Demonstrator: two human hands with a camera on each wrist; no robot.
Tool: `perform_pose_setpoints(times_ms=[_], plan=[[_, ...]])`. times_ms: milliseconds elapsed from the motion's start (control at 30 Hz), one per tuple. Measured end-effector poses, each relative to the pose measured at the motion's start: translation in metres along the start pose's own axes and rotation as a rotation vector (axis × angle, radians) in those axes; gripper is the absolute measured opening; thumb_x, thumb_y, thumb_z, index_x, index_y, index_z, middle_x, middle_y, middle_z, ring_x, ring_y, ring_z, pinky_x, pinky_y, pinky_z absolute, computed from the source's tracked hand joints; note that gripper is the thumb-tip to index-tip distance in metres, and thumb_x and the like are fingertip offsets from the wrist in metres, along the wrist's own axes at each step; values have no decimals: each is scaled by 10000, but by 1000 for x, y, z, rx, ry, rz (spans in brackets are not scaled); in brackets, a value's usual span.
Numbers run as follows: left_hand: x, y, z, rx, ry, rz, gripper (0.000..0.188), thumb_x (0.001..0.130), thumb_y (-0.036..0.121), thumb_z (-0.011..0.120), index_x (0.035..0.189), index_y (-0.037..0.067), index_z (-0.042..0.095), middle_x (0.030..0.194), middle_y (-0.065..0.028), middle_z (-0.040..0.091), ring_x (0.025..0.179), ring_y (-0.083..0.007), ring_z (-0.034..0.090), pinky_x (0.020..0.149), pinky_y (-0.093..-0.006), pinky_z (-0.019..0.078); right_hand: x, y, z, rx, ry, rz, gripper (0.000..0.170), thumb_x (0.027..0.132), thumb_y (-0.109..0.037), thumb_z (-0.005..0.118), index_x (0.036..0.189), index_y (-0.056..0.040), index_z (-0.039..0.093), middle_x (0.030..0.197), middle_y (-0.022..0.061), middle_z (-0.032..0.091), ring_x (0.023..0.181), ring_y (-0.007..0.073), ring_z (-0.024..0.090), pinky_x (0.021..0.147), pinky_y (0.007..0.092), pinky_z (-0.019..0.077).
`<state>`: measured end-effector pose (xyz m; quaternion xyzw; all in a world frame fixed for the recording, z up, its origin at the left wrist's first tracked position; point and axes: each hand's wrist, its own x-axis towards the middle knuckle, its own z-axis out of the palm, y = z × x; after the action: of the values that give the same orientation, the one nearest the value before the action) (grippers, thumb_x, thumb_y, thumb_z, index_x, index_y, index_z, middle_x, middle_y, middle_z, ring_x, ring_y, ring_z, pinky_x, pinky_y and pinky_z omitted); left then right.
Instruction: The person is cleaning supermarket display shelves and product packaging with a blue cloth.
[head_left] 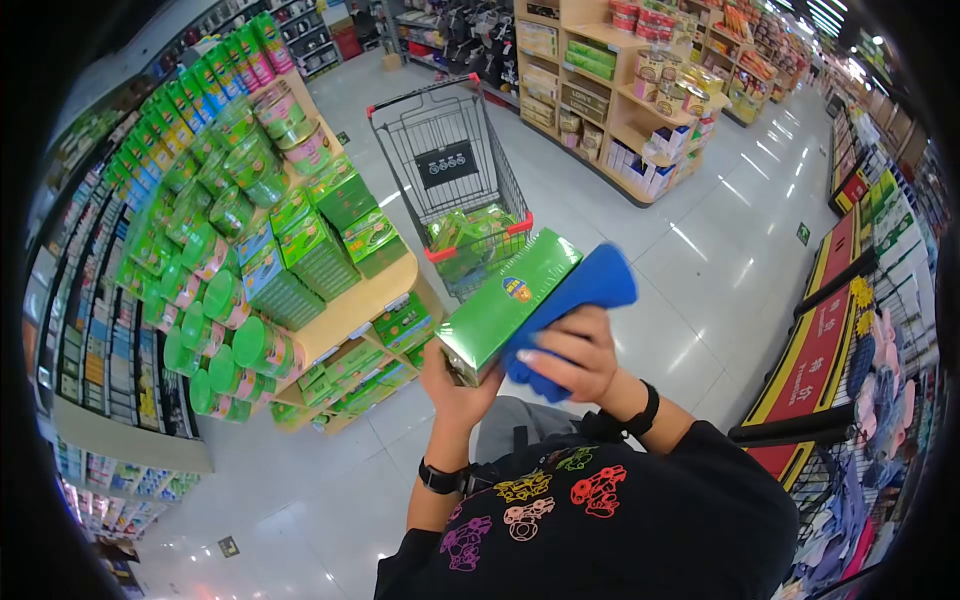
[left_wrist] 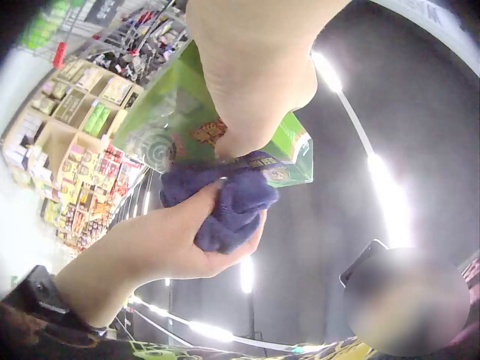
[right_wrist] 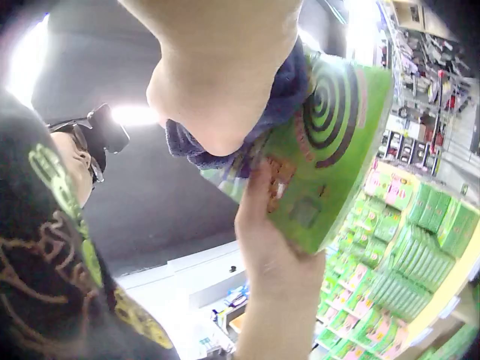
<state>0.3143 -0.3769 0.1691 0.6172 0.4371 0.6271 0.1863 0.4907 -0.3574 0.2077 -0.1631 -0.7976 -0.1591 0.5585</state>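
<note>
Left hand (head_left: 459, 388) grips the glossy green rectangular carton (head_left: 512, 302) before the torso (head_left: 620, 500); right hand (head_left: 576, 354) clutches a blue fabric cloth (head_left: 597, 284) against its side. Likely light, stiff, slippery: grasp by opposite edges.

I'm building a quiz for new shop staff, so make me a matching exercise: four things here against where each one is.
1. Cloth
2. Cart
3. Box
4. Tubs

A. Gripped by the left hand
B. Stacked on the wooden stand
C. Standing on the tiled floor
D. Bunched in the right hand

Pairs: 1-D, 2-C, 3-A, 4-B
</note>
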Motion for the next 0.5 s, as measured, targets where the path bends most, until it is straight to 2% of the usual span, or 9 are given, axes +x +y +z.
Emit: perform_pose_setpoints(times_ms=[33, 100, 167, 200, 300, 333, 433, 467, 500], plan=[[-3, 1, -3, 20, 11, 23, 571, 649, 77, 761, 1115, -9, 443, 1005, -95, 571, 909, -150, 562, 800, -278, 445, -3, 5, -6, -28, -19, 45, 419, 597, -83, 660, 1013, -78, 617, 966, 64, 588, 843, 227, 538, 700, 356, 440], [-6, 2, -7, 92, 55, 64, 592, 619, 89, 781, 1105, -13, 460, 968, -110, 592, 871, -163, 583, 781, -286, 461, 3, 9, -20, -57, -13, 279, 485, 528, -6, 642, 1007, -59, 595, 974, 96, 587, 852, 260, 550, 721, 376, 446], [-4, 0, -15, 201, 48, 167, 566, 622, 91, 779, 1089, -17, 477, 938, -114, 606, 837, -168, 598, 766, -282, 468, 5, 9, -27, -98, 194, 398, 524, 488, 45, 614, 1003, -41, 565, 981, 133, 590, 864, 306, 563, 769, 410, 442], [-1, 4, -16, 240, 58, 215, 547, 610, 100, 783, 1069, -10, 506, 919, -138, 629, 808, -203, 629, 751, -286, 481, 4, 6, -26, -86, 223, 455, 558, 536, 12, 624, 1080, -35, 507, 985, 184, 581, 906, 335, 561, 832, 452, 420], [0, -3, -16, 439, 17, 326, 558, 597, 109, 785, 1075, 4, 518, 943, -153, 640, 822, -249, 644, 752, -304, 494, 20, -4, -25, 126, -15, 253, 573, 551, -15, 651, 1102, -42, 493, 1034, 163, 589, 942, 306, 566, 871, 438, 406], [-1, -7, -15, 419, 14, 330, 565, 588, 110, 786, 1077, 10, 520, 952, -155, 641, 829, -259, 644, 754, -311, 496, 28, -9, -27, 105, -252, 211, 512, 570, -34, 677, 1058, -51, 524, 1078, 119, 593, 963, 266, 571, 887, 424, 399], [6, -15, -21, 406, -12, 382, 576, 568, 104, 784, 1076, 21, 527, 970, -155, 643, 844, -280, 645, 759, -326, 502, 43, -8, -24, -120, -354, 79, 369, 648, -69, 631, 1011, -50, 569, 1037, 79, 607, 961, 225, 569, 894, 404, 395], [10, -16, -28, 432, -36, 419, 571, 565, 97, 781, 1072, 21, 529, 970, -152, 644, 846, -282, 645, 759, -326, 502, 42, -1, -18, -163, -348, 127, 302, 659, -83, 605, 959, -50, 587, 996, 71, 607, 964, 237, 566, 880, 401, 402], [14, -16, -37, 463, -61, 454, 567, 563, 90, 777, 1069, 21, 531, 970, -149, 645, 847, -283, 645, 760, -327, 502, 40, 8, -12, -195, -360, 169, 303, 649, -79, 608, 950, -50, 589, 989, 70, 605, 965, 236, 563, 877, 400, 404]])
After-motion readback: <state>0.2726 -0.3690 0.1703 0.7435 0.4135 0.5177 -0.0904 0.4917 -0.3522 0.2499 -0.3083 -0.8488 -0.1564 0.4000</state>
